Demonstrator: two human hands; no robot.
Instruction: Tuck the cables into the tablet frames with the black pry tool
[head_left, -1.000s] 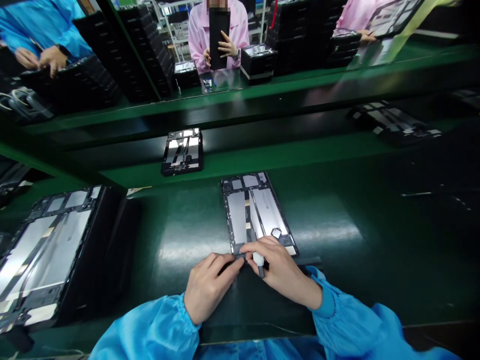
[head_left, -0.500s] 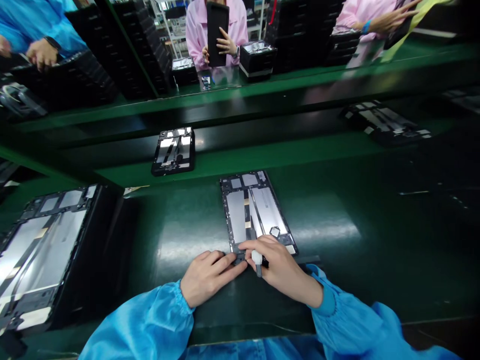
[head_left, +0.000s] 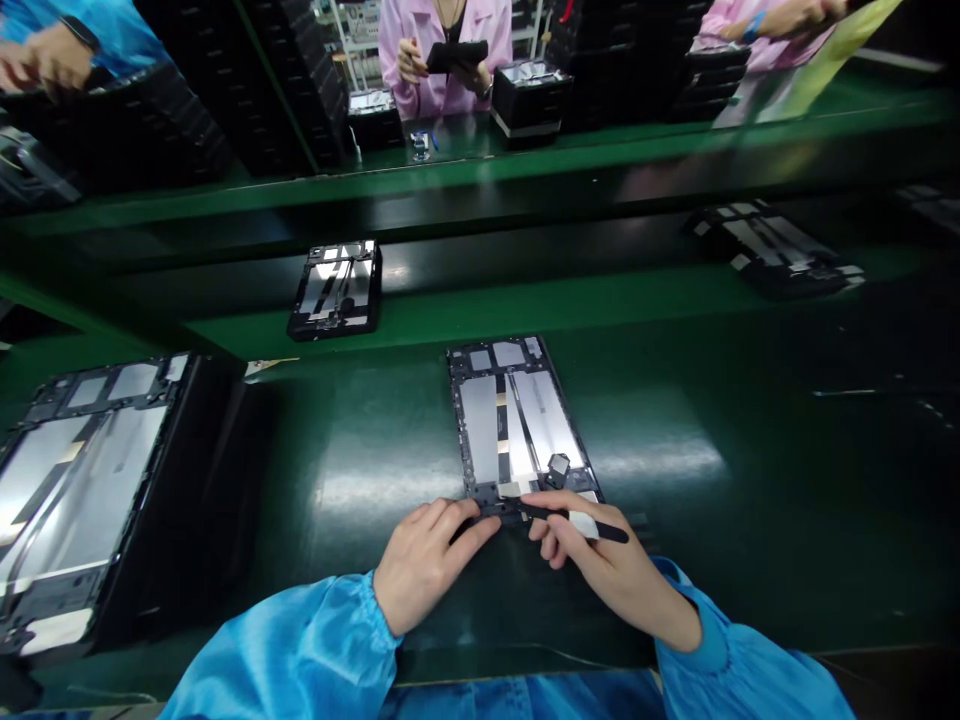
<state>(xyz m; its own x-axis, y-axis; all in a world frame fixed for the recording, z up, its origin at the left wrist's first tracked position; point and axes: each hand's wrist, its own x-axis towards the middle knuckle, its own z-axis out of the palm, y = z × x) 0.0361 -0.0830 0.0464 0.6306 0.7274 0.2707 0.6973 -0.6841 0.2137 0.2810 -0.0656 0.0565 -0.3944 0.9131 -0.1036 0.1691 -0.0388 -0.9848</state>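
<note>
An opened tablet (head_left: 484, 420) lies on the green bench in front of me, its silver inside and dark ribbon cables facing up. My left hand (head_left: 426, 560) grips the near left corner, thumb against the near edge and fingers at the side. Between the thumb and fingers of my right hand (head_left: 600, 560) is a pair of black tweezers (head_left: 609, 531) with a white wrap. The tips point left, low over the tablet's near end, beside a small pale piece (head_left: 509, 490). A dark round-cornered part (head_left: 558, 466) sits on the tablet just above my right fingers.
At left stands a tall stack of opened tablets (head_left: 112, 480). More opened tablets (head_left: 337, 290) sit on the conveyor behind the bench, others (head_left: 780, 245) at far right. Across the line, a person in pink (head_left: 450, 75) holds a dark device, between stacks of black trays (head_left: 615, 70).
My right hand has moved slightly right, and the tweezers have swung from steep to nearly level, tips leftward. My left hand stays at the corner. The person opposite has tipped their device flat.
</note>
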